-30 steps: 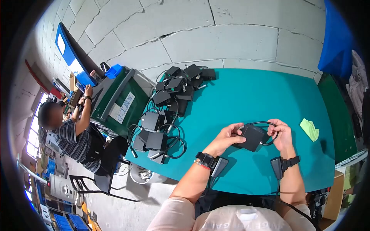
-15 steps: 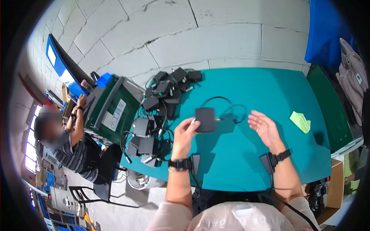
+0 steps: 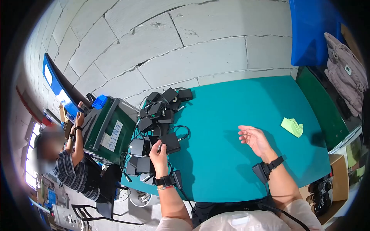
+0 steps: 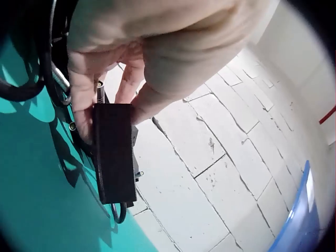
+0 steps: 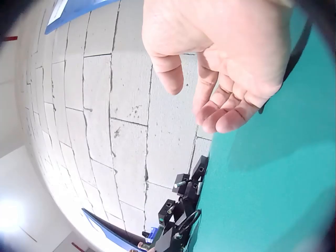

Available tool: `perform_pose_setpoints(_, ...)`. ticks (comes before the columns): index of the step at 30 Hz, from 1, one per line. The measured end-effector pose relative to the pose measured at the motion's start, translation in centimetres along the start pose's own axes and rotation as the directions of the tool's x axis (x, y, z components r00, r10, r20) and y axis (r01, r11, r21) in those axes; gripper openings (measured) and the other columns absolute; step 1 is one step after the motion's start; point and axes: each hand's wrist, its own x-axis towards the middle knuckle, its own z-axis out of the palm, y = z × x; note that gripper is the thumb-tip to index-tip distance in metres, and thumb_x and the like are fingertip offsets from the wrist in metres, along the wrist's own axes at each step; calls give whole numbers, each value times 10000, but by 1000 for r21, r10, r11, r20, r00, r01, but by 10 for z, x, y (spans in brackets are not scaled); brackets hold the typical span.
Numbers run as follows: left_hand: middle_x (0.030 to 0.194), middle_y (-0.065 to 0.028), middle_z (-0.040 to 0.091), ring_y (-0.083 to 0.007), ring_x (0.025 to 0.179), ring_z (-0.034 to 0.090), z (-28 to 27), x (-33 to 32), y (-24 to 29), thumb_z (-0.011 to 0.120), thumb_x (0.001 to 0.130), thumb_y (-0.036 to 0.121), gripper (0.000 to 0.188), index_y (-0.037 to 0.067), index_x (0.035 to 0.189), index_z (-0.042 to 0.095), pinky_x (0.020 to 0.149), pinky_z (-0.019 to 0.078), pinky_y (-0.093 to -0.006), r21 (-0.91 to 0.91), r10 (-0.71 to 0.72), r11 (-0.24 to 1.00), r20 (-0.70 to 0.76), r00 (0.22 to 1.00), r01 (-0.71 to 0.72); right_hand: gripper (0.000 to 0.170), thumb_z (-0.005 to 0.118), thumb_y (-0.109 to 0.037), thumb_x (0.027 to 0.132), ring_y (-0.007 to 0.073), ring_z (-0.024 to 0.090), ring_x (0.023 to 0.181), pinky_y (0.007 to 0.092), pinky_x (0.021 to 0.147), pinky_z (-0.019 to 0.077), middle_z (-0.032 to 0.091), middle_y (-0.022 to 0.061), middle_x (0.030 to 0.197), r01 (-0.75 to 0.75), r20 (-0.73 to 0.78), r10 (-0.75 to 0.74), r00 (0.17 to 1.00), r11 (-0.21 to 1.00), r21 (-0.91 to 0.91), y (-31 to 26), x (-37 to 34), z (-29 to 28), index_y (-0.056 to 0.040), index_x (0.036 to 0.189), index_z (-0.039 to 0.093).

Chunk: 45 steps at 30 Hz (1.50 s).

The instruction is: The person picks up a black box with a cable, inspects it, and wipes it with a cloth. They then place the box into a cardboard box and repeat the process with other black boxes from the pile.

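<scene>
In the head view the left hand (image 3: 158,157) pinches a flat black box (image 3: 170,143) by its near left edge, at the right side of a heap of black boxes (image 3: 155,110) with cables. The left wrist view shows the same box (image 4: 114,152) edge-on between thumb and fingers; a metal connector shows behind it. A black cable (image 3: 187,132) loops from its far side. The right hand (image 3: 256,143) hovers over the green table (image 3: 231,104), fingers loosely bent and holding nothing, as the right wrist view also shows.
A light green cloth (image 3: 292,127) lies on the table's right part. Left of the table stand a dark green cabinet (image 3: 111,127) and a seated person (image 3: 83,165) in a striped shirt. A white bin (image 3: 140,198) is below the left edge, a cardboard box (image 3: 340,181) at lower right.
The left hand has carried the black box leftward from mid-table to the heap. The right hand has let go of the cable and stays apart, on the right. The head view has shifted.
</scene>
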Motion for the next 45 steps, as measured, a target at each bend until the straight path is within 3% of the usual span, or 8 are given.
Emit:
perform_pose_setpoints(6,1112,-141,544,-163,985,531,14,-8,13,664,805,143,546,-57,1252,423,856,412,-259,-91,-45,994,97,994,54,354,486,-166,862,137,568,779,260,681,469,590,87,915,11,30,-11,999,1000,-5,-1,1,-1,61,1130,529)
perform_pose_setpoints(12,1160,-149,525,-203,1014,518,28,-30,37,716,752,157,575,-26,1233,460,891,398,-313,246,23,969,19,1000,-26,301,503,-141,855,150,576,755,267,672,476,592,90,891,-11,24,10,1000,999,41,2,0,-3,46,1084,558)
perform_pose_setpoints(16,1039,-84,573,-157,927,549,85,-54,64,686,782,122,325,-21,1050,568,820,428,-272,-95,261,965,243,934,-244,235,479,-98,866,150,592,744,271,665,495,601,86,842,-34,-26,34,999,999,1,1,3,2,18,1039,590)
perform_pose_setpoints(20,964,-68,591,-144,900,573,158,-79,73,579,869,95,179,-15,1009,567,826,479,-308,-274,7,844,864,503,460,162,484,-72,842,136,583,732,272,653,492,605,74,839,-90,-129,51,990,943,-321,17,11,10,7,927,598)
perform_pose_setpoints(27,961,-69,588,-162,884,582,177,-67,28,541,899,148,135,32,961,570,821,480,-320,-154,-102,633,955,278,759,160,543,-114,831,111,584,677,256,609,479,634,61,780,37,30,-24,999,813,-581,17,4,0,15,900,605)
perform_pose_setpoints(34,1095,-108,545,-216,999,556,158,-66,24,509,913,138,199,10,1063,529,899,430,-343,-43,-101,567,988,121,823,187,599,-138,800,224,624,712,309,618,493,630,114,842,213,142,-167,976,562,-799,1,-13,12,-51,966,605)
perform_pose_setpoints(36,1012,-78,586,-191,947,580,159,-71,40,537,899,121,164,34,1035,570,849,467,-337,-163,-37,527,976,215,834,196,597,-144,811,239,626,731,311,626,501,629,105,865,198,154,-126,980,583,-788,6,-12,6,-59,987,598)
perform_pose_setpoints(45,1039,-92,558,-183,937,563,162,-68,39,512,911,117,164,3,1026,539,843,452,-312,-108,-144,509,968,208,854,208,620,-134,782,218,633,738,300,629,506,638,90,846,173,178,-53,983,608,-775,-4,0,3,-60,975,608)
